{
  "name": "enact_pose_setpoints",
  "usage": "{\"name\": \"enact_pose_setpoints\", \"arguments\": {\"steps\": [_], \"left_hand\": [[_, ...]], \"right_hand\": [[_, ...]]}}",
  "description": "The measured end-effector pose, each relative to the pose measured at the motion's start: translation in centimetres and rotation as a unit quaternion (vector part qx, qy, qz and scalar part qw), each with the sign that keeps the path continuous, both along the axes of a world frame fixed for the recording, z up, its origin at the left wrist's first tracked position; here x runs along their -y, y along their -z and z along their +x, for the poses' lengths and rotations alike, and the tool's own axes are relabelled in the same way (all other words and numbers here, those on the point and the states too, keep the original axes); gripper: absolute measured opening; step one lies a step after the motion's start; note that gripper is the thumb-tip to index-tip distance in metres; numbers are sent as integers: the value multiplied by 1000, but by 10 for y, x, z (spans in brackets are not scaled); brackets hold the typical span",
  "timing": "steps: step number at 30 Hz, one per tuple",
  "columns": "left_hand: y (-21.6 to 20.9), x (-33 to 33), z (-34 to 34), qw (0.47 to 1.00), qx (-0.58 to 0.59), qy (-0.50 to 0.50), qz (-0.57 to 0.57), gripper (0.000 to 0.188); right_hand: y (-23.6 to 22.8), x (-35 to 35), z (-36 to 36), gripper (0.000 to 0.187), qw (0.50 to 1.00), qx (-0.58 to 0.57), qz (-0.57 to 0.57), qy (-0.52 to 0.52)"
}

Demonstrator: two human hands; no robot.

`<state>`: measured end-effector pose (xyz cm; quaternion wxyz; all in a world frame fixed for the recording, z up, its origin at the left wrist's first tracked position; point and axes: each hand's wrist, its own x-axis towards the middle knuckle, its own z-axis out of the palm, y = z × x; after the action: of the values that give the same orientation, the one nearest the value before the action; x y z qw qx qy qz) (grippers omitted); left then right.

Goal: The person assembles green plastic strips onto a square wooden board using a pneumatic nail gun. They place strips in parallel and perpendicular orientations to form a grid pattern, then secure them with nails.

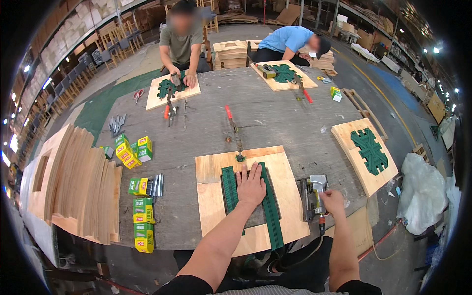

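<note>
In front of me lies a pale wooden panel (209,209) with a rectangular opening. Two dark green webbing strips run lengthwise over it, a left strip (229,189) and a longer right strip (273,223) whose near end passes the opening's edge. My left hand (251,186) rests on the panel with fingers stretched out, its fingertips near the far end of the right strip. To the right of the panel, my right hand (333,201) has its fingers curled on the handle of a pneumatic staple gun (318,183). A hose hangs from the gun. A toggle clamp (238,140) with a red handle reaches the panel's far edge.
Stacked wooden panels (86,182) stand at left, beside yellow-green staple boxes (143,211) and loose staple strips (156,186). A finished-looking panel with woven green webbing (369,151) lies at right. Across the table, two people work at similar panels. Scissors (138,95) lie far left.
</note>
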<state>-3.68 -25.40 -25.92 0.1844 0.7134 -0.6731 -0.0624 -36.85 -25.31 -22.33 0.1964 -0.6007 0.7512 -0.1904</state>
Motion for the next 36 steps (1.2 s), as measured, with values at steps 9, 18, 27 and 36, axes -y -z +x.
{"name": "enact_pose_setpoints", "arguments": {"steps": [9,18,27,36], "left_hand": [[-6,-3,1,1000,-3,-2,-1,62],[0,-4,8,999,-19,-14,-22,62],[-2,-3,1,998,-42,-4,-54,63],[1,-3,8,996,-64,-18,-57,65]], "right_hand": [[-23,22,26,54,993,-54,102,-1],[-80,18,76,33,887,458,59,27],[-87,59,184,31,916,364,147,-86],[-67,75,224,35,922,333,173,-98]]}}
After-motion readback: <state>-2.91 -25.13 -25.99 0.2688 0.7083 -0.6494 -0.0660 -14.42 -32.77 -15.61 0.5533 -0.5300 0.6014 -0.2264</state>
